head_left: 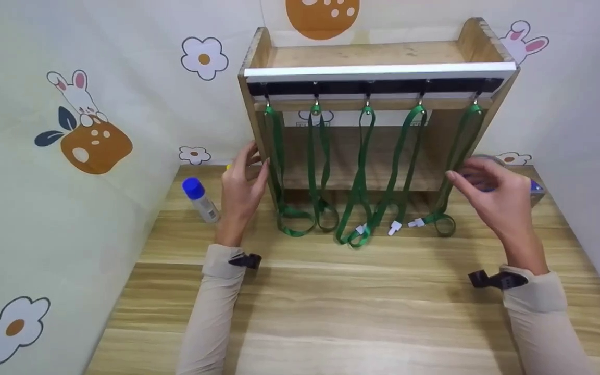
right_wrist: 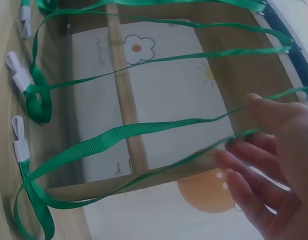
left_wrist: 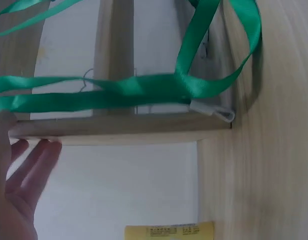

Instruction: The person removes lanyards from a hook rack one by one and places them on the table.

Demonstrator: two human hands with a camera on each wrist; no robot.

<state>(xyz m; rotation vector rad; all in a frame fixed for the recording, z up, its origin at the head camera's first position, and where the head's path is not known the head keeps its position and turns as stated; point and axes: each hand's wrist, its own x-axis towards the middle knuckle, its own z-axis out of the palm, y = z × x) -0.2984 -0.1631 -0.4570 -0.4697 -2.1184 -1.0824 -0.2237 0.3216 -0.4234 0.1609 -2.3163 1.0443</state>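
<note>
Counter [head_left: 362, 312] carries upright wooden rack [head_left: 362, 54], five green lanyards [head_left: 361, 172] hanging off its front.
Left hand [head_left: 240, 182], fingers extended, at rack's left side; right hand [head_left: 500, 192], fingers parted, at rightmost lanyard [head_left: 462, 138].

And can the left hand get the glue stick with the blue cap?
Probably yes. The glue stick is on the table close beside the left hand, with nothing seen between them. The hand would likely just need to leave the side of the wooden rack.

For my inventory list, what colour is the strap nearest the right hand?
The strap is green, clearest in the right wrist view.
</note>
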